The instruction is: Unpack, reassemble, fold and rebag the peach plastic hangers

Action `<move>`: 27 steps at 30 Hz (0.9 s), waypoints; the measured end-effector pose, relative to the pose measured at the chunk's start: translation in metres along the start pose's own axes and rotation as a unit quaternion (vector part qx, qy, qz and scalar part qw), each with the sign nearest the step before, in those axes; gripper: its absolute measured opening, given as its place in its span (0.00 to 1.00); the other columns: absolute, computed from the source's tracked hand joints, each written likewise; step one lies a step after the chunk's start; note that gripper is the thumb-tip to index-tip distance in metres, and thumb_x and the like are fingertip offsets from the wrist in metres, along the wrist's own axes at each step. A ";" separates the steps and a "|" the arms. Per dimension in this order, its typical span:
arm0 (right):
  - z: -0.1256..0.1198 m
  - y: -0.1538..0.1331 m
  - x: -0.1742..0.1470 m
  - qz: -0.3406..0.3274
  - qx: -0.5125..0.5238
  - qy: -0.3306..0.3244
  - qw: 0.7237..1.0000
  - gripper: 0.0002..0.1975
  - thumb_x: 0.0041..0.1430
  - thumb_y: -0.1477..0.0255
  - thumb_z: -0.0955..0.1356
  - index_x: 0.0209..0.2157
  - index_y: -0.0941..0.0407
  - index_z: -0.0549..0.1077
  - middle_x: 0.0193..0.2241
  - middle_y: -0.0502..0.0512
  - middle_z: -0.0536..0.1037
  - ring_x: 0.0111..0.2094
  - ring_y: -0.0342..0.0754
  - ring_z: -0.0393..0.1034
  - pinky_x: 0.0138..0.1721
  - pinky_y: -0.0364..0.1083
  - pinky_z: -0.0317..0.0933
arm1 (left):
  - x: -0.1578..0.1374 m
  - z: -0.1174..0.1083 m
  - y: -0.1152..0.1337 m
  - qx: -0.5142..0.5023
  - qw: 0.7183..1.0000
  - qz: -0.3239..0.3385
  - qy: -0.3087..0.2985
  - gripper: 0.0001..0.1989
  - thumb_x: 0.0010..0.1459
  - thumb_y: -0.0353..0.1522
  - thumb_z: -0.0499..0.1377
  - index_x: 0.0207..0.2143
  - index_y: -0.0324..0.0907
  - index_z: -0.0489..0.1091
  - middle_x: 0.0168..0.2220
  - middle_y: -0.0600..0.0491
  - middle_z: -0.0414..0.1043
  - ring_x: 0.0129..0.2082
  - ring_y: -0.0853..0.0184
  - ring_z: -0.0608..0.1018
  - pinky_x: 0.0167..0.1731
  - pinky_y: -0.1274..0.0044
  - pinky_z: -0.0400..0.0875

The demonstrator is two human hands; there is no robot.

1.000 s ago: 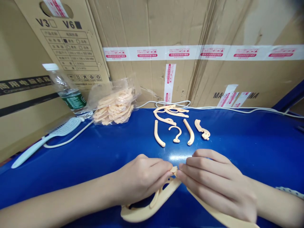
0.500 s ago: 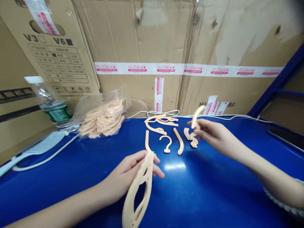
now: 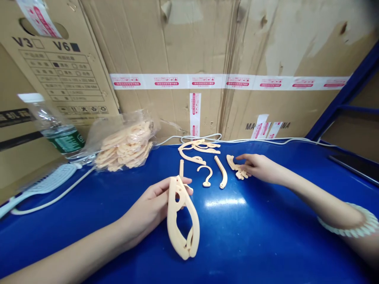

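Observation:
My left hand (image 3: 156, 201) is closed around the narrow top end of a folded cream plastic clothes hanger (image 3: 194, 221), whose looped arms point down toward me. Just beyond that hand a straight-ended hanger arm (image 3: 181, 168) shows, its lower end hidden. My right hand (image 3: 260, 169) is low over a cluster of small cream hanger parts (image 3: 242, 174), index finger stretched out and thumb apart from it. The fingertip is by a short curved piece (image 3: 230, 162); the fingers partly cover the cluster. Between the hands lie a hanger hook (image 3: 211, 173) and a curved hanger arm (image 3: 221, 173).
Behind the hook lie more hanger arms (image 3: 189, 154). At the left are a clear bag of hanger parts (image 3: 124, 146), a water bottle (image 3: 63, 138) and a pale blue hairbrush (image 3: 53, 181). White cable (image 3: 266, 141) runs along the cardboard (image 3: 177, 110); a dark flat device (image 3: 355, 167) lies far right.
My right hand has lowered to the small parts; the curved piece it held up no longer shows in it. My left hand has turned the folded hanger so its face shows.

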State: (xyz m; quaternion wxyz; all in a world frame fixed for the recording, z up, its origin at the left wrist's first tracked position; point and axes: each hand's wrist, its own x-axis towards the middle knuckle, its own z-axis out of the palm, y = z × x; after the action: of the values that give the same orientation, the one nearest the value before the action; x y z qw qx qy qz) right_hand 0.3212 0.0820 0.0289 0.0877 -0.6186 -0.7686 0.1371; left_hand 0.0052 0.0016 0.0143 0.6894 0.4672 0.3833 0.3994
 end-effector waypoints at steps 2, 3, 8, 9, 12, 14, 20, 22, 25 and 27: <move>0.000 0.001 -0.001 0.003 -0.030 0.015 0.999 0.17 0.63 0.74 0.62 0.50 0.61 0.73 0.24 0.55 0.79 0.28 0.51 0.75 0.29 0.45 0.63 | 0.000 0.000 0.000 -0.007 1.000 -0.002 0.003 0.14 0.54 0.38 0.67 0.43 0.46 0.78 0.40 0.51 0.77 0.38 0.66 0.74 0.41 0.77 0.68; 0.001 -0.001 -0.003 0.000 -0.041 0.039 0.998 0.16 0.63 0.74 0.61 0.49 0.61 0.74 0.25 0.55 0.79 0.29 0.51 0.75 0.29 0.45 0.63 | 0.000 0.000 0.000 -0.011 1.000 -0.003 0.007 0.14 0.54 0.38 0.68 0.43 0.46 0.78 0.40 0.50 0.77 0.38 0.66 0.74 0.42 0.77 0.69; 0.011 -0.044 -0.038 -0.257 0.020 0.235 0.937 0.15 0.65 0.71 0.63 0.51 0.59 0.71 0.39 0.61 0.76 0.40 0.52 0.72 0.39 0.48 0.66 | 0.000 0.001 -0.001 -0.027 1.000 0.005 0.014 0.18 0.52 0.40 0.69 0.44 0.44 0.78 0.38 0.49 0.77 0.36 0.67 0.74 0.40 0.78 0.69; 0.015 -0.057 -0.048 -0.330 0.032 0.227 0.916 0.14 0.66 0.72 0.63 0.52 0.58 0.70 0.43 0.61 0.75 0.43 0.51 0.70 0.42 0.47 0.65 | 0.000 0.001 -0.002 -0.031 0.999 0.009 0.011 0.18 0.52 0.40 0.69 0.44 0.44 0.78 0.38 0.50 0.77 0.35 0.67 0.74 0.39 0.79 0.69; 0.030 -0.090 -0.074 -0.493 -0.030 0.170 0.853 0.13 0.68 0.73 0.62 0.52 0.53 0.71 0.43 0.56 0.76 0.40 0.47 0.69 0.39 0.45 0.64 | 0.002 0.000 -0.004 -0.038 0.999 0.018 0.010 0.18 0.52 0.39 0.69 0.45 0.45 0.78 0.36 0.51 0.77 0.33 0.68 0.75 0.37 0.79 0.70; 0.040 -0.100 -0.082 -0.550 -0.064 0.133 0.822 0.14 0.69 0.75 0.60 0.52 0.55 0.71 0.45 0.54 0.78 0.40 0.46 0.69 0.40 0.45 0.63 | 0.003 0.000 -0.004 -0.038 0.999 0.018 0.016 0.18 0.53 0.38 0.69 0.46 0.44 0.77 0.36 0.51 0.77 0.32 0.69 0.75 0.36 0.80 0.70; 0.053 -0.096 -0.076 -0.554 -0.054 0.131 0.820 0.13 0.70 0.76 0.59 0.46 0.58 0.74 0.44 0.56 0.78 0.40 0.47 0.69 0.40 0.46 0.63 | 0.004 0.001 -0.004 -0.077 0.997 0.013 -0.005 0.19 0.59 0.45 0.62 0.40 0.37 0.78 0.38 0.45 0.78 0.40 0.61 0.76 0.46 0.72 0.70; 0.053 -0.095 -0.075 -0.546 -0.052 0.132 0.826 0.15 0.70 0.77 0.58 0.44 0.59 0.75 0.42 0.57 0.78 0.39 0.47 0.69 0.39 0.46 0.64 | 0.002 0.000 -0.005 -0.036 0.999 0.023 -0.020 0.19 0.60 0.45 0.61 0.40 0.38 0.78 0.38 0.46 0.78 0.40 0.61 0.76 0.47 0.72 0.70; 0.052 -0.096 -0.077 -0.543 -0.059 0.141 0.826 0.16 0.70 0.78 0.57 0.40 0.60 0.76 0.39 0.57 0.79 0.36 0.47 0.68 0.37 0.46 0.63 | -0.001 -0.001 -0.007 0.075 0.996 0.039 -0.020 0.13 0.59 0.40 0.64 0.39 0.40 0.78 0.33 0.50 0.78 0.36 0.64 0.77 0.42 0.76 0.70; 0.053 -0.096 -0.078 -0.545 -0.065 0.159 0.821 0.17 0.69 0.78 0.57 0.38 0.60 0.77 0.37 0.57 0.79 0.36 0.47 0.68 0.36 0.46 0.63 | -0.002 -0.002 -0.008 0.111 0.993 0.045 -0.017 0.12 0.58 0.40 0.65 0.38 0.40 0.78 0.30 0.52 0.77 0.33 0.66 0.77 0.38 0.78 0.71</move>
State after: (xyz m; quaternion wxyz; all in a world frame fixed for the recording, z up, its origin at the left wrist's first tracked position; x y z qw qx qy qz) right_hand 0.2328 -0.0180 0.0125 0.2287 -0.1165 -0.9629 -0.0833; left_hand 0.0044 -0.0019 0.0065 0.6215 0.5640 0.3919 0.3769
